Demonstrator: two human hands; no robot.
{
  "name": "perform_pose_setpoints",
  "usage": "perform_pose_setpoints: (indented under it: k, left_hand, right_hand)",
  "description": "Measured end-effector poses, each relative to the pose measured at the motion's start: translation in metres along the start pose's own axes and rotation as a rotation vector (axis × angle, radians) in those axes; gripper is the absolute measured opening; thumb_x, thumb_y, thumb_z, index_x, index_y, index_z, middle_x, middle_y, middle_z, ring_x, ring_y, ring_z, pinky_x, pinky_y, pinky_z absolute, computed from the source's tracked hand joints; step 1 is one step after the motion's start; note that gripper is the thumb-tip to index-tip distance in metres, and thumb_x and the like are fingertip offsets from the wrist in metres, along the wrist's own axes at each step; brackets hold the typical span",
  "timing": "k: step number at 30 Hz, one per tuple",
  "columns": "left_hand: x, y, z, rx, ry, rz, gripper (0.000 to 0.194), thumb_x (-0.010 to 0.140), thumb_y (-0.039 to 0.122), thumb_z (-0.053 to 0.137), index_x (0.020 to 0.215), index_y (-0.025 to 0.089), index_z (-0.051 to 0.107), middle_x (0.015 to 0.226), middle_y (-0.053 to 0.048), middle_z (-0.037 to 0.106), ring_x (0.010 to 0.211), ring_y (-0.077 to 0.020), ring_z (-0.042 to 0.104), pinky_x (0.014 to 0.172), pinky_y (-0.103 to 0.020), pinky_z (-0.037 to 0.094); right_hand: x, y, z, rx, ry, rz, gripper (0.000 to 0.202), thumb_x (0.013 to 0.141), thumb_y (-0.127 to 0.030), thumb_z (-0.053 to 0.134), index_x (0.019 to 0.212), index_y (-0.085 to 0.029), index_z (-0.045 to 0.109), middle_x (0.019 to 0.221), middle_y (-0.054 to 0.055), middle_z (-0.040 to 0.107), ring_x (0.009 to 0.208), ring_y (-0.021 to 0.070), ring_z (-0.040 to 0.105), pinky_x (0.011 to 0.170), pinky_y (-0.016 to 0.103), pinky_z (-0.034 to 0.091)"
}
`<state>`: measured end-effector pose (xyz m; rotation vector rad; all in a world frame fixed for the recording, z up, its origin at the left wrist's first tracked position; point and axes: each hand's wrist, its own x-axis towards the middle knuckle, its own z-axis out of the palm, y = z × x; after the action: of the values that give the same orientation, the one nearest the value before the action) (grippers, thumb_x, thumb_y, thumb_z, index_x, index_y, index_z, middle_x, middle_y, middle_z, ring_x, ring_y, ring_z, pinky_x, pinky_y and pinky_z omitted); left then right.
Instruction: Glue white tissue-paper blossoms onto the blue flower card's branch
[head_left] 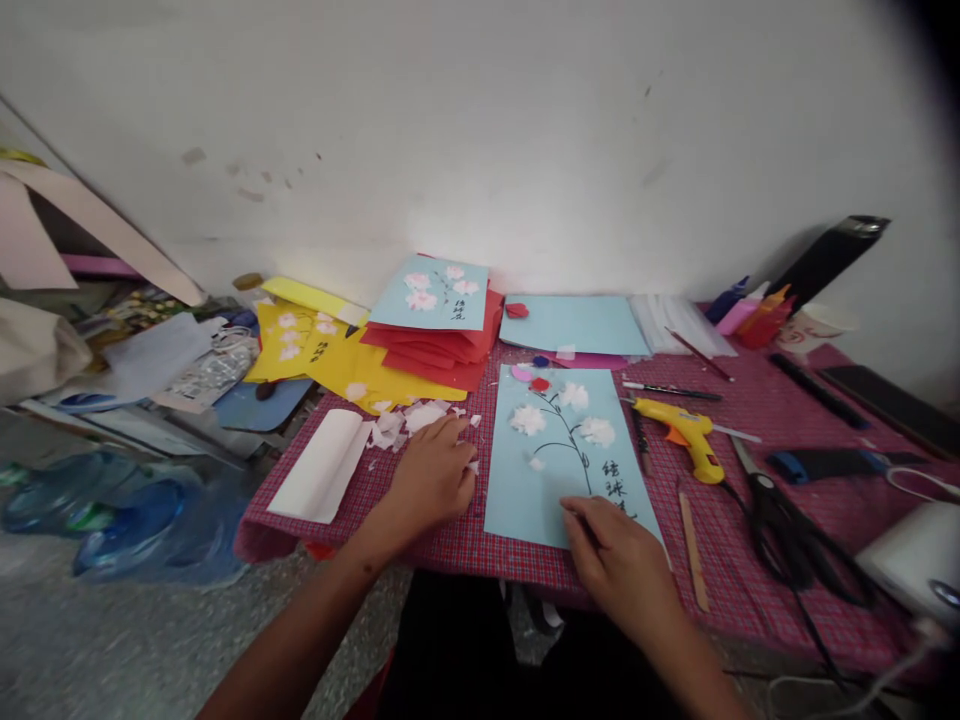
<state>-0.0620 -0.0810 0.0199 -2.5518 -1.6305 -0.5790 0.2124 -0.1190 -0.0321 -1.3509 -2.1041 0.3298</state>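
My left hand [436,468] lies over the torn white paper scraps [388,428], its fingers stretched out and slightly bent; their tips partly cover the pieces. Beside it is a folded white paper sheet [319,468]. My right hand [616,552] rests on the lower edge of a light blue card [525,500], with fingers curled in and thumb against them; anything between them is hidden. The card bears a drawn black stem [576,440], dark handwriting and crumpled white paper flowers [598,431]. A small white scrap [537,464] sits left of the stem.
Behind are a finished flower card [431,290] on red paper [442,345], yellow sheets [360,365] and blue sheets [577,325]. To the right lie a yellow glue gun [686,432], black scissors [795,540], a wooden stick [693,550] and a pen [671,391].
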Motion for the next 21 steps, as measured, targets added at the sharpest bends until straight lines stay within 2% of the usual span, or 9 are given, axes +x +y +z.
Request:
perform_pose_setpoints:
  k: [3,7,11,14,17,19,21]
  left_hand:
    - [0.003,0.001,0.005,0.006,0.009,0.013,0.007,0.082,0.013,0.066,0.082,0.019,0.069,0.135,-0.012,0.063,0.128,-0.0307,0.056,0.109,-0.053,0.048]
    - [0.001,-0.003,0.005,-0.032,0.015,0.016,0.012,0.086,0.013,0.063,0.077,0.019,0.067,0.125,-0.011,0.068,0.121,-0.0282,0.061,0.106,-0.051,0.051]
    - [-0.003,-0.004,0.0,-0.072,0.089,0.019,0.011,0.09,0.014,0.06,0.086,0.019,0.07,0.121,-0.011,0.069,0.118,-0.0272,0.062,0.102,-0.05,0.052]
    - [-0.008,0.006,0.0,-0.105,0.136,0.059,0.013,0.093,0.015,0.058,0.093,0.019,0.07,0.122,-0.011,0.069,0.119,-0.0275,0.062,0.102,-0.051,0.052]
    - [-0.014,0.022,0.007,-0.149,0.136,0.17,0.015,0.094,0.016,0.057,0.099,0.02,0.07,0.12,-0.009,0.07,0.119,-0.0271,0.062,0.104,-0.051,0.052]
    - [-0.017,0.031,0.013,-0.144,0.115,0.216,0.017,0.095,0.015,0.055,0.1,0.021,0.07,0.121,-0.008,0.071,0.119,-0.0264,0.063,0.107,-0.052,0.051]
    - [-0.018,0.036,0.021,-0.121,0.111,0.24,0.02,0.095,0.014,0.054,0.1,0.021,0.071,0.12,-0.007,0.072,0.117,-0.0261,0.065,0.107,-0.052,0.051]
  right_hand:
    - [0.0,-0.002,-0.002,-0.014,-0.006,0.006,0.026,0.102,-0.027,0.047,0.11,-0.019,0.07,0.1,0.009,0.075,0.089,0.0233,0.072,0.084,0.036,0.057]
    - [0.001,-0.005,-0.004,-0.027,-0.031,0.014,0.026,0.103,-0.027,0.046,0.109,-0.019,0.07,0.098,0.009,0.074,0.088,0.0225,0.071,0.084,0.036,0.057]
    - [0.0,-0.011,-0.003,-0.009,-0.037,0.023,0.026,0.102,-0.025,0.046,0.109,-0.019,0.07,0.095,0.009,0.073,0.087,0.0225,0.071,0.082,0.035,0.056]
    - [-0.001,-0.011,-0.007,0.08,-0.016,0.029,0.025,0.102,-0.024,0.046,0.108,-0.02,0.07,0.095,0.008,0.073,0.087,0.021,0.07,0.081,0.033,0.056]
    - [0.005,0.013,-0.032,0.095,0.087,0.081,0.023,0.101,-0.027,0.047,0.107,-0.022,0.069,0.1,0.008,0.074,0.092,0.0215,0.07,0.085,0.033,0.055]
    - [0.016,0.042,-0.06,-0.049,0.181,0.153,0.025,0.099,-0.033,0.049,0.107,-0.02,0.07,0.104,0.011,0.074,0.095,0.0255,0.07,0.085,0.037,0.054]
    - [0.031,0.075,-0.089,-0.281,0.193,0.324,0.032,0.096,-0.038,0.051,0.113,-0.017,0.069,0.108,0.015,0.074,0.095,0.0296,0.069,0.081,0.039,0.052]
